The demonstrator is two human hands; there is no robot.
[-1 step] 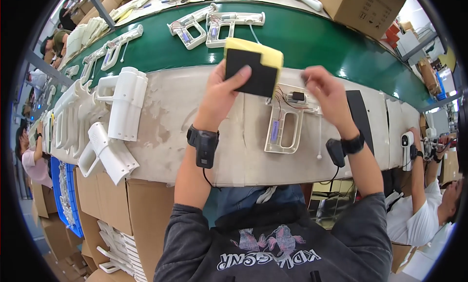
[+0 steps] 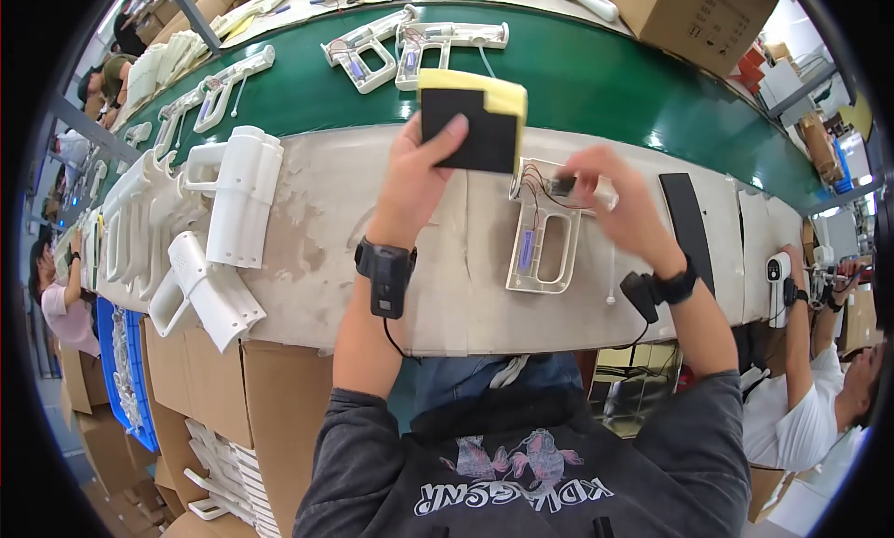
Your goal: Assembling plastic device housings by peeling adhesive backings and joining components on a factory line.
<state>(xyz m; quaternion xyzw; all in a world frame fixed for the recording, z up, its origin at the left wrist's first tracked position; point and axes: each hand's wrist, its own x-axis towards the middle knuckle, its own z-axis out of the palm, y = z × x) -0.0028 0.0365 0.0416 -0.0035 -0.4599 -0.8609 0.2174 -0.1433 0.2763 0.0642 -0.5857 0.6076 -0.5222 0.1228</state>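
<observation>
My left hand holds a stack of black foam sheet on yellow backing, thumb across its face. The black layer is notched at its upper right corner, where yellow shows. With fingers pinched, my right hand is over an open white gun-shaped shell half lying on the bench. A small dark piece shows at those fingertips; its outline is blurred. Inside the shell are thin wires and a purple cylindrical cell in the handle. My right hand hides part of the barrel.
White shell parts crowd the bench's left side. More wired shell halves lie on the green belt beyond. A black strip is right of my hand. A carton stands far right; another person works at the right.
My right hand has moved down and slightly left, bringing its fingertips to the shell's dark block area. My left hand and the foam stack have shifted slightly left.
</observation>
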